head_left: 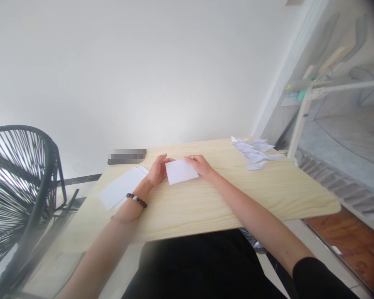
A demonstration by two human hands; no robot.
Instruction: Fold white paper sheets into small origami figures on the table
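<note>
A small white rectangle of paper (182, 171), apparently folded, is held up slightly tilted over the middle of the table. My right hand (200, 165) pinches its upper right edge, thumb on the front. At the left edge of the paper is my left hand (157, 171), its fingers curled partly behind the paper and its thumb raised. Beside my left wrist, flat white sheets (120, 189) lie on the table. Several folded white paper pieces with pointed ends (255, 151) lie in a cluster at the back right.
The pale wooden table (187, 216) stands against a white wall. A dark blurred-out object (127, 157) sits at its back left corner. To the left is a dark woven chair (25, 187). A white metal frame (299, 124) rises beyond the right end.
</note>
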